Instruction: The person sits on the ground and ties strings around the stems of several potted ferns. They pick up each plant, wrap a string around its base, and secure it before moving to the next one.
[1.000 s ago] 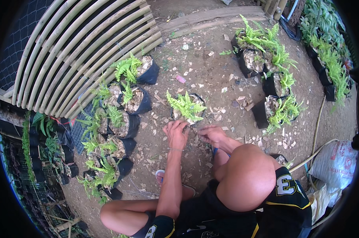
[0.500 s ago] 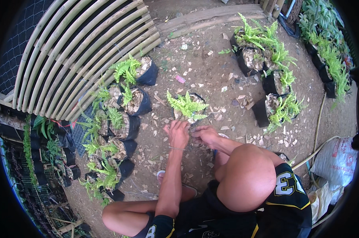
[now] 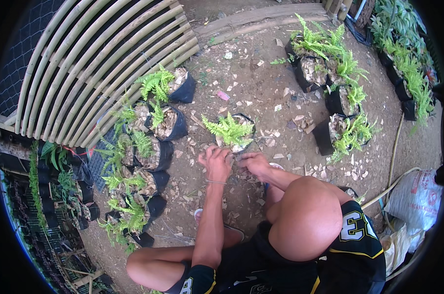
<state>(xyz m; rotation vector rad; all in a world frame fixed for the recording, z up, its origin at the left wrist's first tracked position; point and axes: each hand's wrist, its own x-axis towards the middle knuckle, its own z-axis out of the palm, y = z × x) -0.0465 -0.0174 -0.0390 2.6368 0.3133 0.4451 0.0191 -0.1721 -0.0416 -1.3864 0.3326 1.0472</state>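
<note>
A bright green fern point(image 3: 229, 129) grows in a black grow bag point(image 3: 252, 125) on the soil between and just beyond my hands. At the bag's near left edge, my left hand point(image 3: 218, 162) is closed, with its fingers curled on the rim; it has a thin band at the wrist. My right hand point(image 3: 254, 164) is closed in a pinch at the near right side of the same rim. The fingertips partly hide the near edge of the bag. Wood chips lie on the soil inside it.
Potted ferns point(image 3: 155, 188) stand in a row to the left, beside a bamboo slat panel point(image 3: 109, 63). More fern bags point(image 3: 325, 138) stand at the right. A white sack point(image 3: 414, 198) and a hose point(image 3: 394, 147) lie at the far right. Wood chips litter the ground.
The fern's fronds have shifted slightly left, and more of the bag's right rim shows. My left hand has moved slightly left; my right hand stays near the rim.
</note>
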